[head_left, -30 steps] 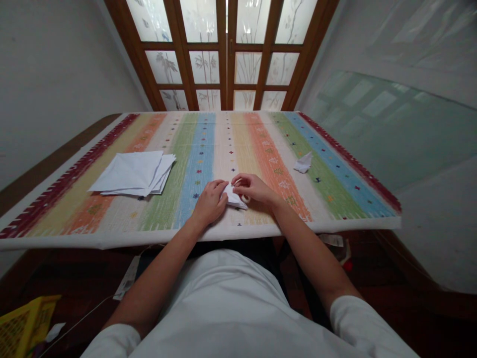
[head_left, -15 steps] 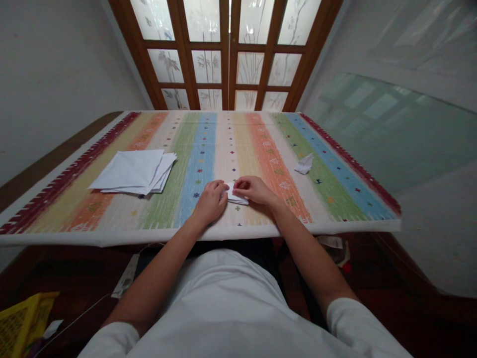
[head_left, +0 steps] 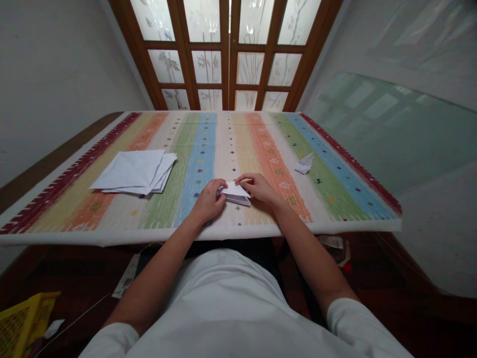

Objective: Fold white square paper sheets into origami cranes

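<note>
Off to your left, a loose stack of white sheets (head_left: 128, 171) lies on the surface (head_left: 160, 211), well apart from your hands. Your left hand (head_left: 209, 200) has its fingers bent over the left end of the folded paper (head_left: 237, 194), thumb drawn in at the near side, closed on it. Let that hand be the anchor: steady, light pressure, so the layers don't slide. The folded paper sits between your hands, close to the near edge of the surface. Your right hand (head_left: 260, 189) has its thumb and index finger partly apart at the far right edge; whether they pinch a layer, you can't tell from here. Work that side gently, line up the edges before pressing, and run any crease outward from the held end. The paper's long axis runs roughly left to right, its right end slanting slightly towards you; a corner of the top flap points right and nearward, and the left tip is hidden. Farther right, a small folded piece (head_left: 304, 164) stands apart.
</note>
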Available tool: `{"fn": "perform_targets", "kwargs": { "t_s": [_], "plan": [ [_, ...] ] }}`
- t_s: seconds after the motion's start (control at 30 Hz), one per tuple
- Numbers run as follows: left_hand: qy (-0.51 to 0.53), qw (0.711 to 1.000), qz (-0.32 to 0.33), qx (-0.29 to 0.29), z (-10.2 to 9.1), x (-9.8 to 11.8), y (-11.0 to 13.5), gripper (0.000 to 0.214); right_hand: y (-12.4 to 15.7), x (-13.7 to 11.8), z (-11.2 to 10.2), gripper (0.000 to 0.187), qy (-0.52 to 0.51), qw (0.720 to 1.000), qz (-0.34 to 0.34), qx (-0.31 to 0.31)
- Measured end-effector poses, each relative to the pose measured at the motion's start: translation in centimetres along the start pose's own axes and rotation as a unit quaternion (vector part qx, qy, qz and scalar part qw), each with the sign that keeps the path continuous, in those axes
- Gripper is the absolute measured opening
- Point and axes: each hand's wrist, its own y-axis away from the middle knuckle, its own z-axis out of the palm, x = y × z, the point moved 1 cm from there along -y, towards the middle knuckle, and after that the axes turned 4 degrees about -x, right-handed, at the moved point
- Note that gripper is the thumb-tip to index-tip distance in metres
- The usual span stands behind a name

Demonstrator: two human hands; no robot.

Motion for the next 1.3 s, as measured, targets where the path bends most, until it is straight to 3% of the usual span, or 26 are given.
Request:
{"fn": "perform_targets", "kwargs": {
  "t_s": [0.23,0.53,0.8,0.9,1.03,1.17,1.3],
  "plan": [
    [0.02,0.998,-0.043,0.034,-0.2,0.0,0.0,0.021,-0.3,0.2,0.1,0.018,-0.074,0.994,-0.082,-0.002],
    [-0.056,0.998,-0.027,0.002,-0.3,0.6,0.1,0.02,-0.2,0.2,0.4,0.009,-0.01,0.995,-0.094,0.036],
    [-0.093,0.995,-0.021,-0.035,-0.2,0.7,0.4,0.022,0.2,-0.1,0.1,0.027,0.136,0.985,-0.109,0.005],
    [-0.098,0.994,-0.028,-0.034,0.0,0.8,0.3,0.016,0.4,-0.4,0.2,0.023,0.18,0.978,-0.105,-0.016],
    [-0.095,0.995,-0.029,-0.032,0.0,0.8,0.2,0.013,0.6,-0.5,0.3,0.025,0.211,0.968,-0.124,-0.052],
    [-0.081,0.995,-0.039,-0.034,-0.2,0.4,0.2,0.023,0.6,-0.3,0.0,0.036,0.241,0.954,-0.163,-0.071],
    [-0.068,0.996,-0.032,-0.039,-0.4,0.3,0.3,0.027,0.8,-0.4,-0.5,0.028,0.227,0.953,-0.175,-0.095]
  ]
}}
